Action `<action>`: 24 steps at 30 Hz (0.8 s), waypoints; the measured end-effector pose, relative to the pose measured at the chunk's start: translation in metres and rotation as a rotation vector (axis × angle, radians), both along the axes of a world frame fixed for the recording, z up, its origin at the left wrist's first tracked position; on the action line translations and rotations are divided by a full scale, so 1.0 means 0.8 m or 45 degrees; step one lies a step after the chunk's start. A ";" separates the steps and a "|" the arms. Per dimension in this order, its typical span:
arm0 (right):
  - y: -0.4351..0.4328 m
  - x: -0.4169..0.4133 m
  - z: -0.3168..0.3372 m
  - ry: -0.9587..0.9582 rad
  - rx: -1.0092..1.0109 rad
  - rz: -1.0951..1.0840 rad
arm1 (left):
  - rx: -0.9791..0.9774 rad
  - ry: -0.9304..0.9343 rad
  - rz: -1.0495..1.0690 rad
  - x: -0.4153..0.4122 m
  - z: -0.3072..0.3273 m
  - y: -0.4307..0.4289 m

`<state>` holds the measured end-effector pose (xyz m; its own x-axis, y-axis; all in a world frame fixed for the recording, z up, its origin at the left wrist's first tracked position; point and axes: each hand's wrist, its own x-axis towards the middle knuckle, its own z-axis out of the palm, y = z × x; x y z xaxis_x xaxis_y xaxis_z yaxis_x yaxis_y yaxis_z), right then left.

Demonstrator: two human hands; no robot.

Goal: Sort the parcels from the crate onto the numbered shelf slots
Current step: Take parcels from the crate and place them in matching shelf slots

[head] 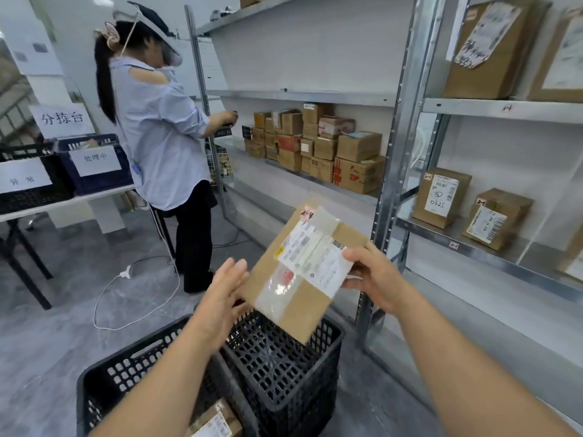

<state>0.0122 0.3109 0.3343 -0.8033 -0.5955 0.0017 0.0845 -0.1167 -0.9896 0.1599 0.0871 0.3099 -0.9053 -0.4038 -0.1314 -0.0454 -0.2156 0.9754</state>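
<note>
From the head camera, the right hand (375,275) grips the right edge of a flat brown parcel (303,272), thumb pressed on its white label, and holds it tilted in the air just above the black crate (284,367). The left hand (224,294) is spread flat with straight fingers at the parcel's left edge, though contact is hard to judge. Another parcel (214,421) lies down in the crate, and two boxes (441,197) stand on the metal shelf (473,247) to the right.

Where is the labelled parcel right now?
Head view, centre: the parcel is above the black crate, right hand gripping its right edge, left hand open at its left edge.
</note>
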 end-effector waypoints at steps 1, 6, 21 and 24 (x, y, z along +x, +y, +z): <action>0.008 -0.002 0.006 0.037 0.059 0.048 | -0.090 -0.031 -0.104 -0.001 0.008 0.000; 0.044 -0.014 0.023 0.113 0.216 0.065 | -0.449 -0.160 -0.612 -0.017 0.038 0.035; 0.224 0.043 0.002 0.277 0.266 -0.312 | -0.269 0.131 -0.610 -0.104 0.017 0.211; 0.252 0.059 -0.004 0.317 0.272 -0.388 | -0.245 0.173 -0.702 -0.126 0.020 0.243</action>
